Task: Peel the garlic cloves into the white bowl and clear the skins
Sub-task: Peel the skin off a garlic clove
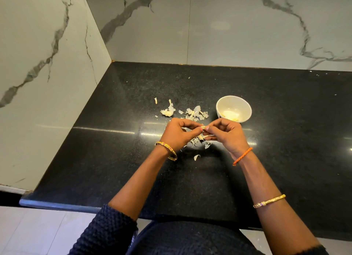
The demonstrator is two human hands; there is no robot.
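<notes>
Head view: both hands, left hand (178, 131) and right hand (227, 133), pinch one garlic clove (203, 128) above the worktop (114, 159), fingers curled tight. It looks light, firm, slippery; its skin papery, best nipped at the tip.

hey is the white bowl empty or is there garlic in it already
Not empty. The white bowl stands upright on the black counter, and pale peeled garlic lies in its bottom. How many cloves, I cannot tell.

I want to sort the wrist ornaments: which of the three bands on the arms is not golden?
The orange braided thread at the right wrist. The bangle on the left wrist and the bangle higher on the right forearm are both gold.
</notes>
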